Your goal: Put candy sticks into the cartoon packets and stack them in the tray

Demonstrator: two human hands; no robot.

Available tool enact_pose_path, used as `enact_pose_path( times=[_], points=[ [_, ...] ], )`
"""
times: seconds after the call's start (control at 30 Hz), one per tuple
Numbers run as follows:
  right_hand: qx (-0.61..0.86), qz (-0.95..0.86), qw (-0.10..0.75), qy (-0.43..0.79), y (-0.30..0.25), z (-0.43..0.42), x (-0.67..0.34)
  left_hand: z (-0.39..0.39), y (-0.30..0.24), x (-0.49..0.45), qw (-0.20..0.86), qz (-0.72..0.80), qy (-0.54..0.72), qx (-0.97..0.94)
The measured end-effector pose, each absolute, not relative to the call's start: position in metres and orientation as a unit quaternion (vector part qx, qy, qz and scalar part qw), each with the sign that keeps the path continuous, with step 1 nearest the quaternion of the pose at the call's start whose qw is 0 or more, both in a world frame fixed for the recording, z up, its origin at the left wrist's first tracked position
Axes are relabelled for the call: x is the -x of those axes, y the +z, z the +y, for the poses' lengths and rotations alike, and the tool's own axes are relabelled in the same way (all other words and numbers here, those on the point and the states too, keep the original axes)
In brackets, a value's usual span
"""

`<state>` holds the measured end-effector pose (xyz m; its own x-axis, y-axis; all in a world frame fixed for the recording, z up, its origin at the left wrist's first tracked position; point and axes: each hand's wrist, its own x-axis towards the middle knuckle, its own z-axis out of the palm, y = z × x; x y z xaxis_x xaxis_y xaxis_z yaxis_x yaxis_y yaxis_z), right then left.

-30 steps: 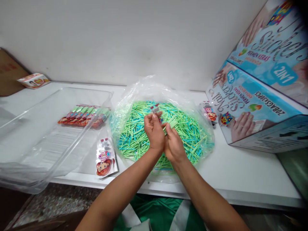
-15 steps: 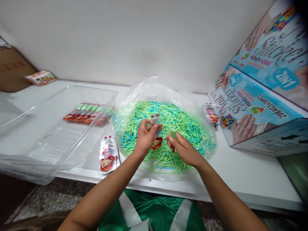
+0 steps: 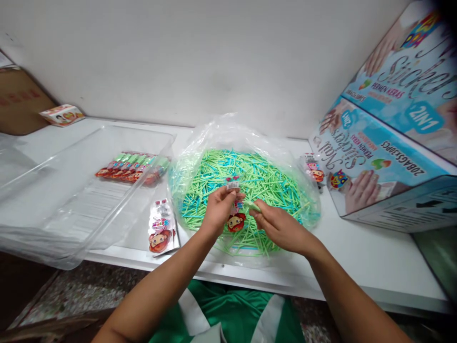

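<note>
My left hand is closed on a small printed pouch with a red-haired cartoon figure on it. Pinched in my right hand is a small bunch of light green sticks, its end pointing at the pouch's side. Whether the sticks touch the pouch I cannot tell. Both hands are above a large clear plastic bag, opened out and full of loose green and blue sticks. To the left of the bag lies a stack of flat printed pouches.
A clear plastic tray at the left holds a row of filled pouches. More pouches lie right of the bag, beside large blue printed boxes. At the far left are a cardboard box and a small printed box.
The bunch of green sticks has tipped from upright to pointing left, towards the pouch. My right hand has turned with it, and my left hand has shifted slightly right and down.
</note>
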<state>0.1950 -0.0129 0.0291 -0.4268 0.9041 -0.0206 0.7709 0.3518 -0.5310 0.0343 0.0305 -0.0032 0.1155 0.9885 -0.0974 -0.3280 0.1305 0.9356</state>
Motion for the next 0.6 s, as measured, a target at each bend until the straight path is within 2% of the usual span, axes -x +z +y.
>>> enact_pose_path(
  times=[0.13,0.43,0.6],
  points=[
    [0.528,-0.802,0.144,0.240,0.035,-0.011,-0.201,0.026,-0.007,-0.022,0.683,0.408,0.465,-0.389],
    [0.518,-0.817,0.120,0.223,0.041,-0.006,-0.205,0.014,-0.009,-0.015,0.676,0.441,0.404,-0.431],
    [0.528,-0.804,0.168,0.217,0.044,-0.005,-0.201,0.010,-0.009,-0.015,0.691,0.434,0.391,-0.425]
  ],
)
